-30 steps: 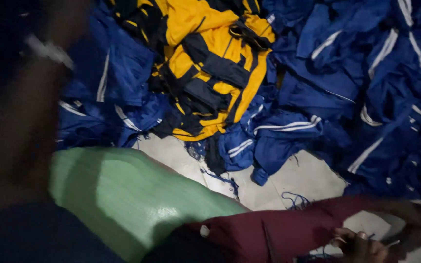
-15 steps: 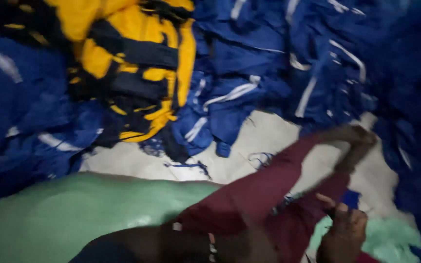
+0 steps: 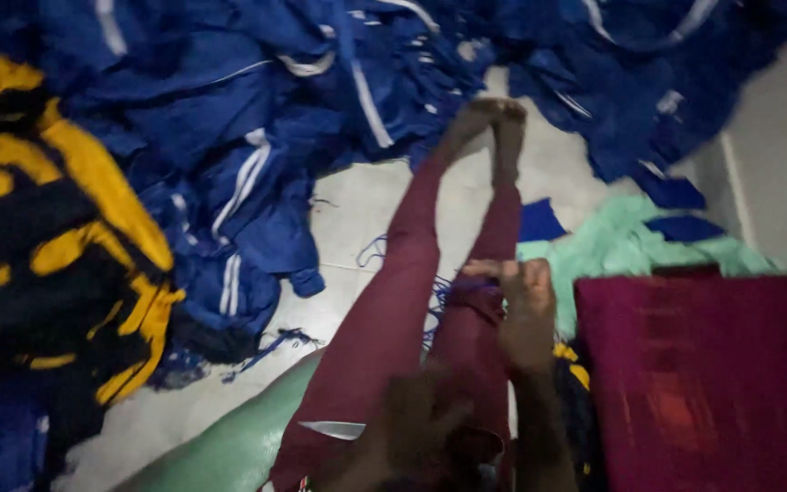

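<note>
Maroon-trousered legs now stretch across the pale floor toward heaped blue white-striped garments, where the right hand, earlier lower, clenches tangled blue thread; left hand's grip cannot be told.

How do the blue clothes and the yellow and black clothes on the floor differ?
The blue clothes carry thin white stripes; the yellow and black clothes show broad yellow and black patches. The blue clothes spread across the top of the view, from left to right; the yellow and black clothes make one smaller heap at the left. Both lie crumpled on the pale floor.
</note>
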